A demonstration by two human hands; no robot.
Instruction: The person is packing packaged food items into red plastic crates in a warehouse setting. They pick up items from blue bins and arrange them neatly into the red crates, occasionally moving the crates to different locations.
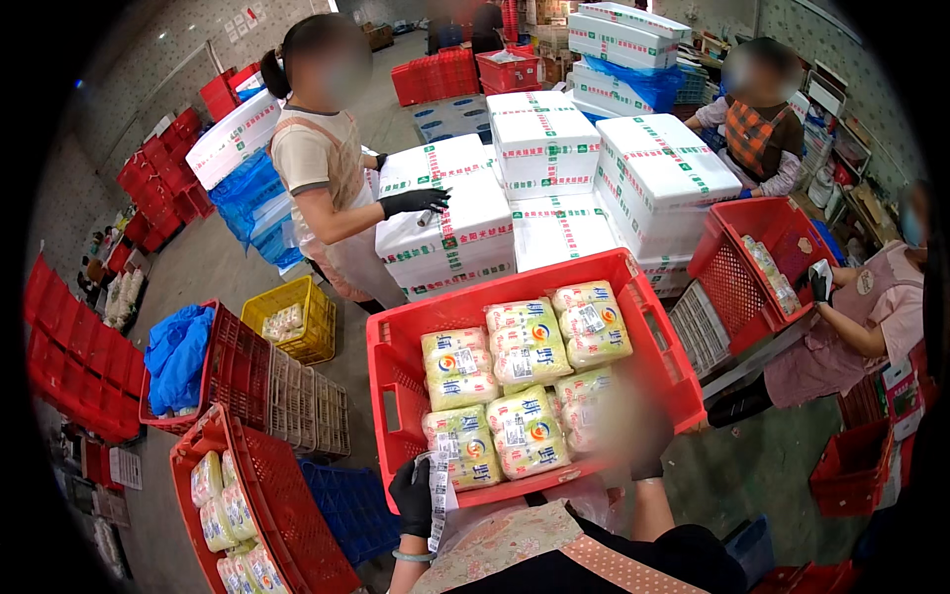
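A red plastic crate [534, 293] stands in front of me, tilted in view. In it lie several plastic-wrapped packs of pale vegetables [528, 434], printed and bearing white stickers. My left hand [413, 496], in a black glove, is at the crate's near left corner. It holds a strip of printed labels [441, 494] that hangs down by the rim. My right hand [649, 449], also black-gloved, is at the near right side, beside a vegetable pack [582, 408]. Blur covers its fingers, so their grip is hidden.
White foam boxes [445, 208] with printed tape stand beyond the crate. One co-worker [319, 163] rests gloved hands on a box; others [764, 141] work at right. Stacked crates [245, 371], one filled crate [230, 505] and a yellow crate [289, 312] stand at left.
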